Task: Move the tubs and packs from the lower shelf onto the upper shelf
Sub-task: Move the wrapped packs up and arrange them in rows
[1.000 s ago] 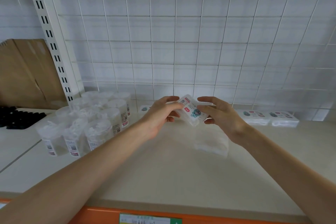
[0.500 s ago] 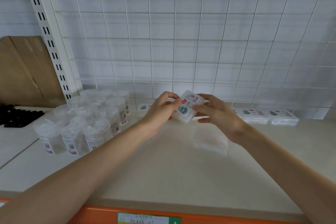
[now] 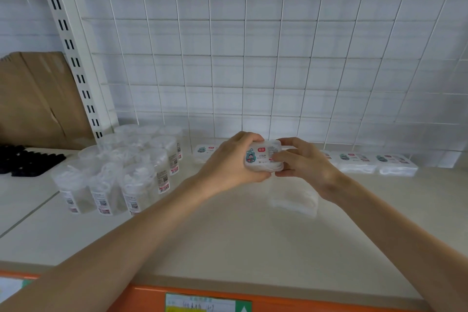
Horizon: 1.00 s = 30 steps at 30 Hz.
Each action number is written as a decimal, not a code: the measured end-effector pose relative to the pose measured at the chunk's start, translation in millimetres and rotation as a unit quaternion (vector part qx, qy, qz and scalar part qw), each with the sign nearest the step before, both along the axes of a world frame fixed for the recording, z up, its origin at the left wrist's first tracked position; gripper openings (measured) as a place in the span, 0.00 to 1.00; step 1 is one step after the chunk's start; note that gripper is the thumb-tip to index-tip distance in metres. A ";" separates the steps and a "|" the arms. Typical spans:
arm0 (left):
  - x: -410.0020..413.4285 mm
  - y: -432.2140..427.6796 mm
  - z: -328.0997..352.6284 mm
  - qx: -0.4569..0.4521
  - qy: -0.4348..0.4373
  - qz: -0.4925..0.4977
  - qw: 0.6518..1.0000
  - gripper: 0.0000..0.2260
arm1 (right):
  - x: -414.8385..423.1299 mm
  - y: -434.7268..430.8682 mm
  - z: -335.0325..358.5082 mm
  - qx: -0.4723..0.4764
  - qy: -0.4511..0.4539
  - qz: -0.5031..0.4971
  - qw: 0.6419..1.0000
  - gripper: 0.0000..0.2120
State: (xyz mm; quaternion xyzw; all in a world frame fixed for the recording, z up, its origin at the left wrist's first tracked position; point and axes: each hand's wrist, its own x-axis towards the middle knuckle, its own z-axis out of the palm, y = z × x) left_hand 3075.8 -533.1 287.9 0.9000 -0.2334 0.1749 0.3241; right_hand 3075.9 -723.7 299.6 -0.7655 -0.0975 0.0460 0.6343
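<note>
Head view: left hand (image 3: 229, 162) and right hand (image 3: 304, 163) both grip one labelled pack (image 3: 263, 157) above the shelf (image 3: 228, 235).

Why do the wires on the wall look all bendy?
Head view: the wide-angle lens bows the wire grid towards the edges; light is soft, with no hard shadows; the clear tubs and the pack held in both hands look hazy.

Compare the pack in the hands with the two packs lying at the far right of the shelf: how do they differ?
The held pack is off the shelf, gripped between the left hand and right hand; the two right-hand packs lie flat on the shelf by the wire grid. The held pack tilts its label toward the camera; theirs face up. It is alone; they sit side by side. All share the same clear casing and teal-and-red label.
</note>
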 end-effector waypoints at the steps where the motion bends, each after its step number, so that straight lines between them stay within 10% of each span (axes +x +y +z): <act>1: 0.7 -0.2 -0.9 0.009 -0.019 0.005 1.000 0.30 | -0.2 0.1 0.1 -0.018 -0.008 0.003 1.000 0.17; 15: -28.9 24.6 18.2 0.235 0.024 0.111 0.965 0.28 | -12.6 -36.1 20.8 -0.467 -0.092 0.129 0.870 0.33; 30: -37.6 42.9 -13.9 0.301 -0.004 0.154 0.941 0.24 | -7.2 -13.4 -5.4 -0.379 -0.132 0.120 0.908 0.26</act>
